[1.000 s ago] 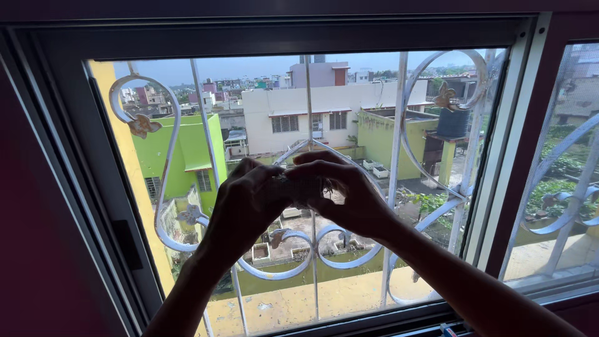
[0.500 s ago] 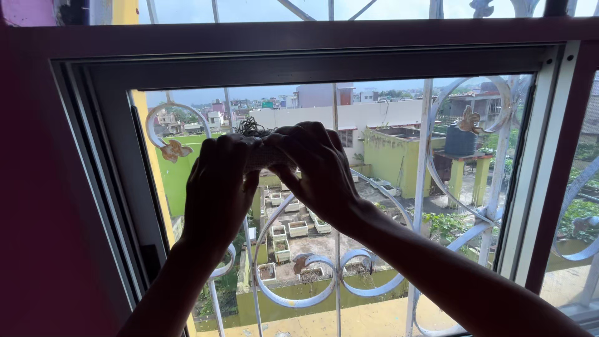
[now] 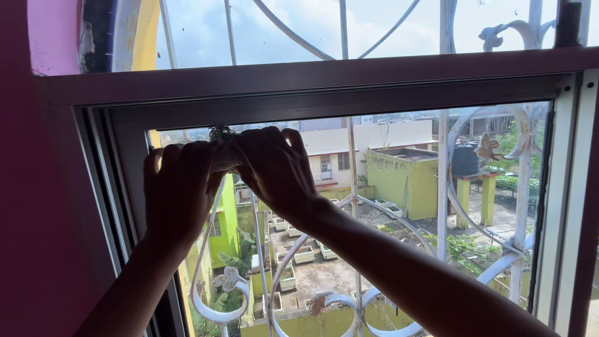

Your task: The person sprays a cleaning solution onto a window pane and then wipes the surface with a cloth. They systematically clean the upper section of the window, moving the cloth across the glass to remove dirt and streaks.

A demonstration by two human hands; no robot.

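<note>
Your two forearms show bare up to the frame's lower edge, no sleeves in view. Your left hand (image 3: 176, 190) and right hand (image 3: 274, 168): no gloves, rings or watch visible, backlit, detail dim.

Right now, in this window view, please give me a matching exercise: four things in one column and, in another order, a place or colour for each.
Things:
1. left hand
2. right hand
3. water tank
4. window grille

Places or colours:
A. black, on a rooftop stand outside
B. white curved metal bars
C. gripping the pale bundle from the left, near the window frame
D. on the bundle from the right, its forearm crossing the glass

Pairs: 1-C, 2-D, 3-A, 4-B
</note>
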